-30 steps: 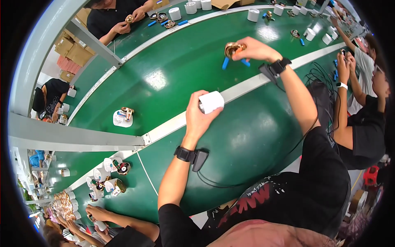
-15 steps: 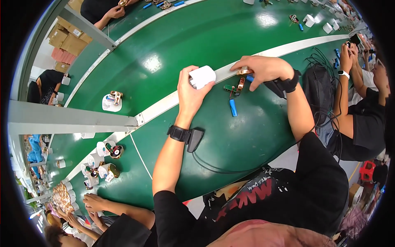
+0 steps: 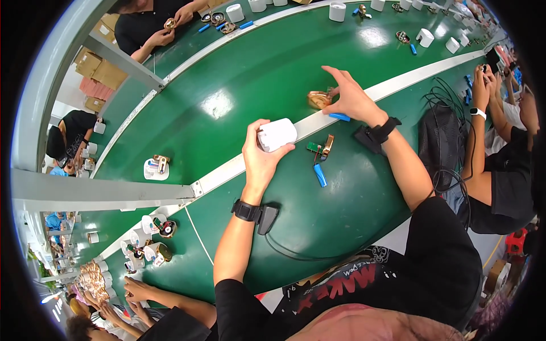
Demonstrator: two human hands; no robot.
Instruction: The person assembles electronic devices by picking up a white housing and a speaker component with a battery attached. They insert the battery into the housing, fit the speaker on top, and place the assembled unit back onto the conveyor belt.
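My left hand (image 3: 260,156) grips a white plastic housing (image 3: 277,134) by its sides, above the white rail. My right hand (image 3: 355,96) reaches over the rail with thumb and forefinger spread wide. Right at its thumb is a gold-coloured round part (image 3: 319,100), over the green surface beyond the rail. A blue cylindrical battery (image 3: 339,117) shows partly under that hand. On the near tabletop lie a small green circuit board (image 3: 313,146), a copper-coloured piece (image 3: 328,146) and another blue battery (image 3: 320,175), close together.
A white rail (image 3: 222,173) divides the near table from the green surface beyond. A white cover with metal parts (image 3: 156,168) lies past it. Several half-assembled white units (image 3: 153,250) stand at left by a co-worker's hands. A black bag (image 3: 441,133) with cables lies at right.
My right hand has moved left and away, across the rail, and its fingers have spread. The gold-coloured part is now beyond the rail. My left hand still holds the white housing.
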